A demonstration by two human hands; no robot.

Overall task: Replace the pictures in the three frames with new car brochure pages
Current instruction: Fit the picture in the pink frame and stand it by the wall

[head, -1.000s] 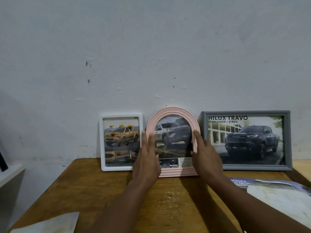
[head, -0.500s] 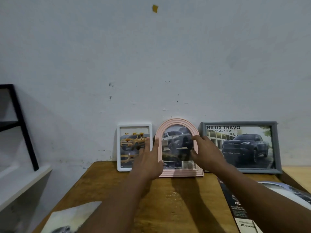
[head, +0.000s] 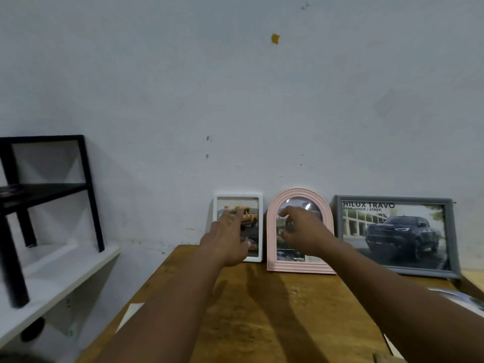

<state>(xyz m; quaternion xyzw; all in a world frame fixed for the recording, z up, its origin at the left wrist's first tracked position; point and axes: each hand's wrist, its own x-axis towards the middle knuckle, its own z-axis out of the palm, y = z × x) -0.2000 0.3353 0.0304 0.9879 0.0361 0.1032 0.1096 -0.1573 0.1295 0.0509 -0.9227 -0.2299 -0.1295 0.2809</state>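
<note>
A wooden table [head: 264, 310] meets a white wall, its near surface bare. Three frames line the back edge at centre: white frame [head: 258, 203] with a yellow truck, pink arched frame [head: 272, 231], grey frame [head: 398, 199] with a dark pickup. Left hand [head: 227, 239], fingers spread, covers the white frame. Right hand [head: 303, 229], loosely curled and empty, hides the arch's picture. A brochure [head: 468, 301] is cut off lower right.

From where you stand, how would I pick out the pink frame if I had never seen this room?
Look to the back edge of the wooden table, where three picture frames lean against the white wall. The pink frame is the middle one, between the white frame and the wide grey frame. It alone has an arched top, and the person's right hand is in front of it.
</note>
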